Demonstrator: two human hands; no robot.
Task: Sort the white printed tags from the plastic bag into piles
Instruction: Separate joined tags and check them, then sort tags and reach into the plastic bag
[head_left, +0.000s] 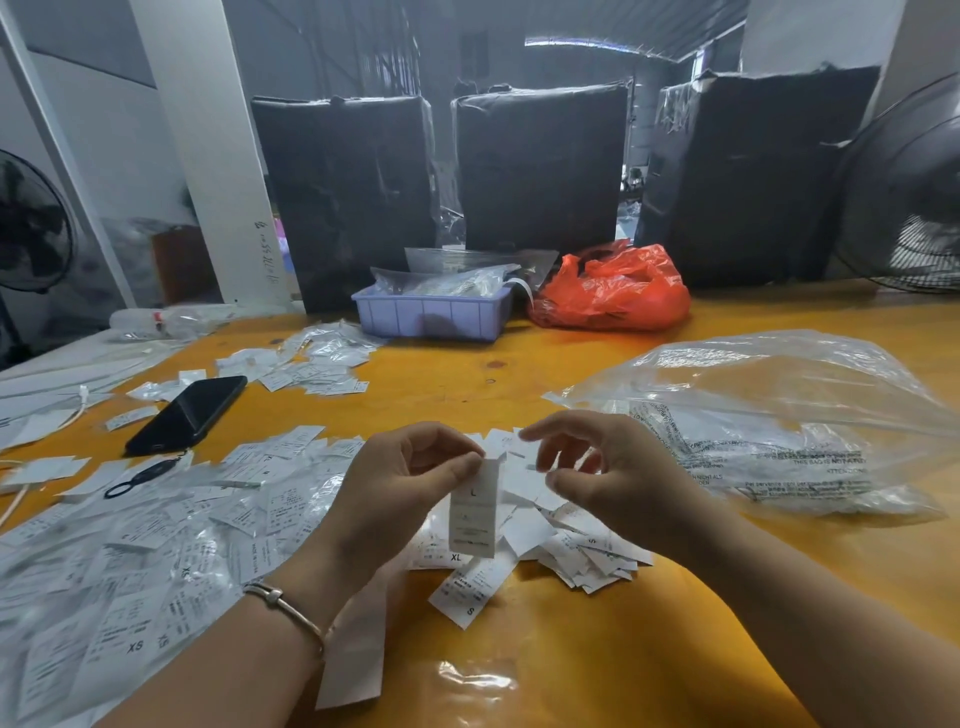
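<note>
Both hands are raised over the yellow table (545, 675) at lower centre of the frame. Left hand (410, 483), with one metal bracelet (288, 605) on its wrist, pinches the top edge of one white tag (474, 512) between thumb and forefinger; the tag hangs upright and shows the letter L near its top. Right hand (602, 467) is just to the right of the tag, not touching it, fingers loosely curled and spread, holding nothing. Directly beneath the hands lies a loose heap of tags (550, 540); the count cannot be told, but markings XL and S are legible on two of them. A larger spread of tags (156, 545) covers the lower left, several marked XS. A third, smaller pile (306, 364) lies at centre left, farther back. One clear plastic bag (779, 415) with printed warning text lies at the right of the frame, crumpled, just beside the central heap. One black phone (189, 413) rests face up at left. One lilac tray (431, 314) and one red plastic bag (613, 291) sit side by side at the far table edge, before three black wrapped bundles (540, 166). Two fans are partly visible, one at each frame edge.
</note>
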